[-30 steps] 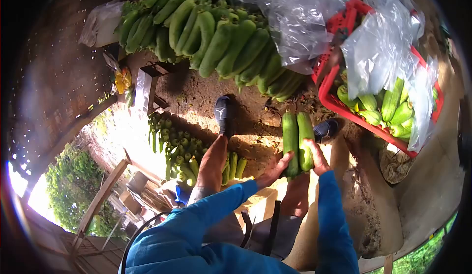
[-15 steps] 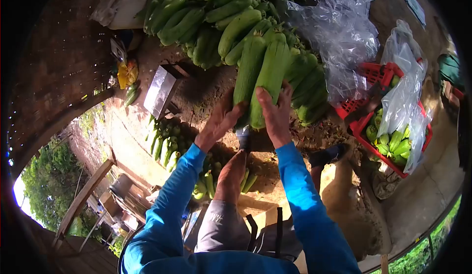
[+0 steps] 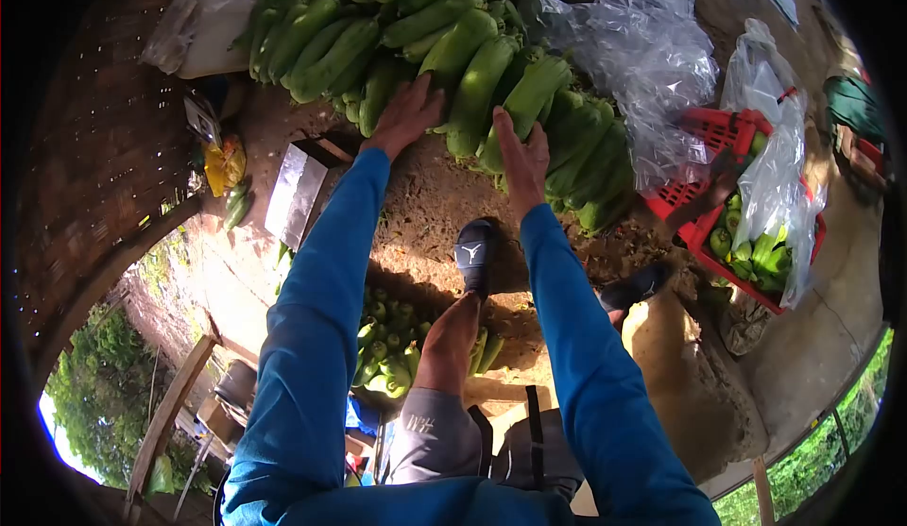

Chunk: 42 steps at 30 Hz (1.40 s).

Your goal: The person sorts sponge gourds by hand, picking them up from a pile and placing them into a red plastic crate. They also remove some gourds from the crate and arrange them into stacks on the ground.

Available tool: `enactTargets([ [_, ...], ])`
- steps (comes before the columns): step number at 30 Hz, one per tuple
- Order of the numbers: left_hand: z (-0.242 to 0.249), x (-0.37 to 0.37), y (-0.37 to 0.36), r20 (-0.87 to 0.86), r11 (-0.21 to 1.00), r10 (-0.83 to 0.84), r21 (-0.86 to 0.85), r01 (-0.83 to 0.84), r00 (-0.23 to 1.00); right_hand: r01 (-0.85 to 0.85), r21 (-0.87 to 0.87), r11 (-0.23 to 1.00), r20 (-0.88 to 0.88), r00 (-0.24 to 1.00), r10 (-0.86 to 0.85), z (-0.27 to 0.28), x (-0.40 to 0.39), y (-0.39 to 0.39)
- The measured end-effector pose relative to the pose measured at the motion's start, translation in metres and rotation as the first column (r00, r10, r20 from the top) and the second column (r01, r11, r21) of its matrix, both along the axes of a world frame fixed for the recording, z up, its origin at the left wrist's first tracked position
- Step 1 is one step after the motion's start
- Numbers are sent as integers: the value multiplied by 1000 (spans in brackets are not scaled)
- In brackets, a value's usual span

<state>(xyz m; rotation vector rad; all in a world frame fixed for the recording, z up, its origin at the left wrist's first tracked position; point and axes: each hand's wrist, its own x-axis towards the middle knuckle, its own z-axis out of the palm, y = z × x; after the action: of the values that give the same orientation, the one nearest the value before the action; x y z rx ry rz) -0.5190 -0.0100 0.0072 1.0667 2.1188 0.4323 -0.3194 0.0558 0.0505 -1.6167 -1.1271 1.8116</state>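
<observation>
Against the heaped pile of green gourds (image 3: 397,35) on the dirt floor, my left hand (image 3: 408,110) lies open steadying it while my right hand (image 3: 521,156) presses two gourds (image 3: 505,96) in line, fingers loose.

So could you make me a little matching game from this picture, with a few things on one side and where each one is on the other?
Things:
1. left hand
2. right hand
3. red crate
4. dark shoe

Places:
A. on the ground between the two blue sleeves
B. at the right, lined with clear plastic and holding green vegetables
C. flat on the near edge of the big pile of gourds, left of the other hand
D. on a long gourd at the front of the pile, nearer the plastic sheet

Pairs: 1-C, 2-D, 3-B, 4-A
</observation>
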Motion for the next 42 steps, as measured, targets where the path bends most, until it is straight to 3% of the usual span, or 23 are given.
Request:
enactTargets([
  [2, -3, 2, 0, 42, 998, 66, 15, -67, 997, -18, -36, 999, -60, 998, 16, 4, 5, 2],
  [5, 17, 15, 4, 146, 976, 178, 103, -194, 973, -225, 50, 973, 163, 963, 214, -3, 8, 4],
  [8, 29, 28, 6, 75, 968, 189, 156, -198, 979, -244, 172, 954, 287, 939, 188, 5, 5, 4],
  [11, 22, 28, 8, -68, 986, 149, 89, -142, 987, -206, 219, 954, 241, 959, 151, 9, 3, 1],
  [13, 7, 10, -8, -179, 967, -84, 223, 123, 980, -144, 237, 961, 81, 989, 128, -1, 10, -5],
  [15, 19, 24, 13, -26, 991, 75, 117, -71, 997, -132, 262, 956, -3, 991, 137, 0, 23, -13],
  [16, 7, 24, 12, -158, 993, 32, 114, -14, 987, -186, 249, 951, 43, 983, 181, 10, 35, -17],
  [17, -6, 16, 10, -82, 983, 41, 181, -26, 996, -243, 229, 943, 77, 970, 231, 23, 48, -23],
  [19, 16, 23, 19, -3, 974, 153, 167, -151, 988, -353, 251, 901, 153, 934, 323, 31, 76, -38],
  [22, 19, 33, 14, -21, 979, 93, 185, -88, 995, -299, 268, 916, 54, 954, 295, 48, 123, -53],
  [24, -19, 22, 1, -146, 950, -12, 308, 56, 989, -446, 20, 895, -91, 891, 445, 39, 161, -65],
  [26, -37, 11, -1, -220, 958, -20, 276, 82, 975, -344, -55, 937, -102, 936, 338, 39, 198, -83],
  [28, -21, 26, 9, -304, 965, -23, 241, 100, 952, -229, -196, 954, -130, 970, 206, 37, 241, -92],
  [29, -5, 30, 18, -282, 986, 43, 165, 5, 959, -196, -262, 945, -144, 976, 163, 36, 263, -94],
  [30, 11, 38, 29, -267, 992, 110, 90, -89, 957, -210, -202, 957, -54, 978, 203, 20, 288, -101],
  [31, 16, 43, 31, -270, 993, 92, 91, -70, 958, -116, -263, 958, -91, 991, 95, 24, 308, -99],
  [33, 26, 53, 33, -282, 965, 93, 260, -18, 955, 44, -296, 954, -64, 996, -66, 4, 351, -104],
  [34, 42, 79, 41, -299, 942, 108, 337, -1, 948, 112, -422, 900, -166, 966, -197, -21, 381, -109],
  [36, 69, 136, 62, -333, 919, 10, 374, 123, 943, 110, -382, 918, -112, 980, -164, -38, 429, -98],
  [38, 80, 198, 78, -310, 890, -102, 395, 226, 945, 16, -261, 965, 64, 998, 0, -34, 467, -74],
  [39, 82, 233, 87, -310, 867, -166, 407, 289, 936, 120, -189, 975, 126, 987, -97, -35, 485, -62],
  [41, 99, 313, 115, -242, 851, -215, 430, 303, 946, 119, -357, 927, 219, 975, -41, -24, 525, -21],
  [42, 108, 352, 130, -216, 831, -309, 413, 373, 926, 150, -315, 937, 264, 962, -65, -29, 545, -4],
])
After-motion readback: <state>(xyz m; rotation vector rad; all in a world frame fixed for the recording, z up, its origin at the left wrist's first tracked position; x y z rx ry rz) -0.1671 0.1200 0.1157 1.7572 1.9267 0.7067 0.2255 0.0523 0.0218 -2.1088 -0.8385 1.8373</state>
